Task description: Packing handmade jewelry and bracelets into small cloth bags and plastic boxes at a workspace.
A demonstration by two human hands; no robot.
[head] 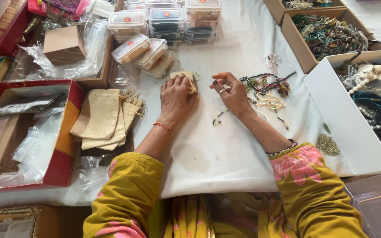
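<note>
My left hand (176, 96) presses down on a small beige cloth pouch (183, 75) lying on the white cloth-covered table (217, 145), fingers curled over its drawstring end. My right hand (231, 91) hovers just right of the pouch, thumb and fingers pinched together near the pouch's string; whether it holds the string I cannot tell. A ring sits on one finger. A small dark bead strand (218, 118) lies on the cloth below the right hand.
A stack of beige pouches (104, 117) lies at left beside a red box (69, 132) of plastic bags. Clear plastic containers (164, 22) stand at the back. Loose bead bracelets (267, 88) lie right of my hands. Cardboard and white boxes (336, 101) of beads fill the right.
</note>
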